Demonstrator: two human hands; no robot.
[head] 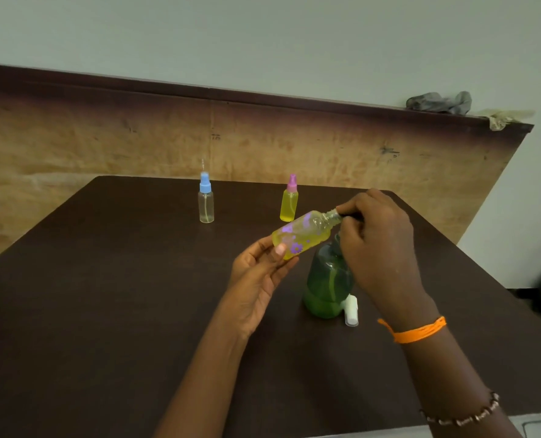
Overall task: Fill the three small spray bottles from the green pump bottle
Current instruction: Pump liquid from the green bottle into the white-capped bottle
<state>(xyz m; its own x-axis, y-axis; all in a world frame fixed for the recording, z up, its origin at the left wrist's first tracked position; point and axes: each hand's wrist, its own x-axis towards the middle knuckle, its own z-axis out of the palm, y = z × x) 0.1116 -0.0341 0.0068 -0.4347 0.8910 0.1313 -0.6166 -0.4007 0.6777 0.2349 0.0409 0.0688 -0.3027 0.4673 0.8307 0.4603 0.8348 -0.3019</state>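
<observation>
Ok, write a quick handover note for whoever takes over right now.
Left hand holds the flowered bottle tilted, cap off, partly full of yellow liquid.
Right hand is on the green bottle's pump, its spout at the flowered bottle's mouth.
White cap lies beside the green bottle.
Pink-capped bottle stands full and capped.
Blue-capped bottle stands empty and capped.
Left: top up and cap the flowered one, then fill the blue.

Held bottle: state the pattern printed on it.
Purple flowers on the held bottle, which looks yellow from its liquid; the head view shows it.
</observation>
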